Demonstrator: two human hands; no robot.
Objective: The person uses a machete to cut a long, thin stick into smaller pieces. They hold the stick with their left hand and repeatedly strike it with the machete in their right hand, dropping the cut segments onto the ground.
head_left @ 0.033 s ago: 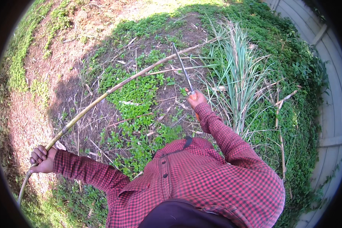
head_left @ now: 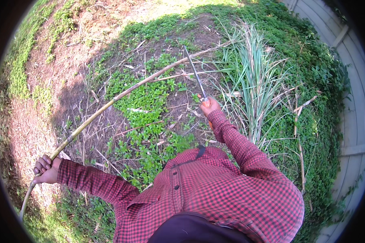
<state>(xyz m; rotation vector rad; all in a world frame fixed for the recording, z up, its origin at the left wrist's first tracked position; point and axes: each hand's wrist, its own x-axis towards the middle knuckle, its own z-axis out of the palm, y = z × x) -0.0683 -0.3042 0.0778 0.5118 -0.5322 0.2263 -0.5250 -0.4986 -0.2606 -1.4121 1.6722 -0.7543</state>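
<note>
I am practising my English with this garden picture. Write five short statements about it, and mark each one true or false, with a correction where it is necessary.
1. The right hand holds a long-bladed tool. True.
2. Only one hand holds something. False: the left hand is closed around a long cane.
3. In this view, the blade crosses the cane. True.
4. A leafy grass clump stands right of the blade. True.
5. The picture's right side shows only plants. False: pale panels stand there too.
</note>
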